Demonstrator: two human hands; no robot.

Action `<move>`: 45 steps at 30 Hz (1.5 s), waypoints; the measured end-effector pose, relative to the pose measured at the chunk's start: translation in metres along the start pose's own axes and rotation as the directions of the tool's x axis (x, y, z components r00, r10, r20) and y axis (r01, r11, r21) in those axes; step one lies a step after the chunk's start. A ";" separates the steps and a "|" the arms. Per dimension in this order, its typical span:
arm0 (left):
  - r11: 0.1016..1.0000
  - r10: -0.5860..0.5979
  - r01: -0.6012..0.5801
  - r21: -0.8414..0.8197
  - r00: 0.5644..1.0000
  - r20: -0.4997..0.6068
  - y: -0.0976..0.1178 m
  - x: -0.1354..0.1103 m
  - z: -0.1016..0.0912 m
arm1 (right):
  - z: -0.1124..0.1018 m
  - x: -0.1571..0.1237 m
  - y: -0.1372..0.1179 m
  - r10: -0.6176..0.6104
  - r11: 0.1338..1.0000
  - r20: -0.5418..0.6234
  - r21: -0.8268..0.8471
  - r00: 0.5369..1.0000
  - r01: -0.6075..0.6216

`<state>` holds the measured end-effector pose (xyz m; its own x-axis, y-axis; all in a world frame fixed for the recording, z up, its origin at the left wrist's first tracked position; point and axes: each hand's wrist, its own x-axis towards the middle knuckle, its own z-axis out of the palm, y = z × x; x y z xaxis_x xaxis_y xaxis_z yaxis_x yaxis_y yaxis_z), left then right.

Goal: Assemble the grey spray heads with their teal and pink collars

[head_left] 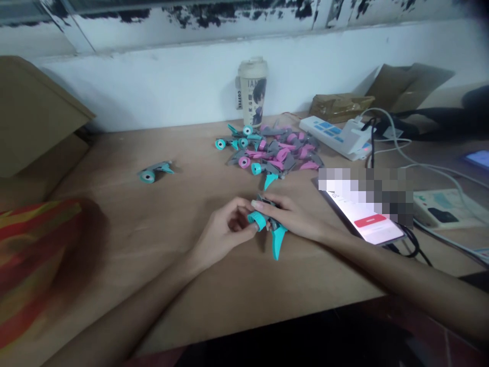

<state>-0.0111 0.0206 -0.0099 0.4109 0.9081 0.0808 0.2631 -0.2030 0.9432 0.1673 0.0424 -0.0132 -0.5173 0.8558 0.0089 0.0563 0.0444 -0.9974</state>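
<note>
Both hands meet over the table around a grey trigger sprayer head [273,222] with a teal round collar and a teal curved lever. My left hand [231,221] pinches the collar between thumb and fingers. From the other side my right hand [288,214] wraps the grey body, thumb on top; the teal lever sticks out below it. Part of the body is hidden by the fingers. Just beyond lies a pile of similar sprayer heads [282,150], some teal and some pink. A single teal one [155,172] rests apart on the left.
A paper-style coffee cup [252,94] stands behind the pile against the wall. To the right are a power strip [336,136] with cables and a lit phone [362,214]. Cardboard [34,117] and a red-yellow striped bag [34,260] occupy the left side.
</note>
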 end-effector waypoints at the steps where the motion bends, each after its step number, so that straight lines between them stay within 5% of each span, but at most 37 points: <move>1: 1.000 -0.014 0.014 -0.012 1.000 0.007 -0.001 0.001 0.000 | 0.000 0.000 0.001 -0.010 1.000 -0.007 -0.001 1.000 0.010; 10: 0.999 0.017 -0.016 0.037 1.000 -0.018 -0.012 0.002 -0.001 | 0.003 0.000 0.010 -0.143 0.982 -0.126 -0.139 0.982 0.125; 18: 0.966 0.126 -0.112 0.233 0.991 -0.043 -0.003 0.001 0.000 | 0.005 0.000 0.013 -0.183 0.960 -0.172 -0.244 0.968 0.138; 25: 0.973 0.106 -0.083 0.217 0.990 -0.098 -0.002 0.002 0.004 | 0.007 -0.002 0.012 -0.208 0.938 -0.214 -0.321 0.954 0.133; 32: 0.987 0.093 -0.048 0.153 0.949 -0.300 -0.016 0.007 -0.002 | 0.010 -0.006 0.010 -0.222 0.922 -0.261 -0.370 0.939 0.115; 36: 0.935 0.155 -0.048 0.350 0.947 -0.282 -0.012 0.007 -0.005 | 0.009 -0.006 0.012 -0.223 0.903 -0.237 -0.415 0.945 0.109; 42: 0.865 0.240 -0.078 0.496 0.932 -0.273 -0.005 0.003 -0.004 | 0.006 -0.003 0.009 -0.381 0.825 -0.054 -0.471 0.923 0.313; 45: 0.823 0.271 -0.068 0.564 0.919 -0.285 -0.002 0.001 -0.003 | 0.007 -0.002 0.008 -0.353 0.821 -0.072 -0.502 0.933 0.272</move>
<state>-0.0134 0.0229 -0.0106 0.2006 0.8841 0.4221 0.6812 -0.4355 0.5884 0.1627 0.0371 -0.0217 -0.4411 0.8197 0.3654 0.3343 0.5279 -0.7807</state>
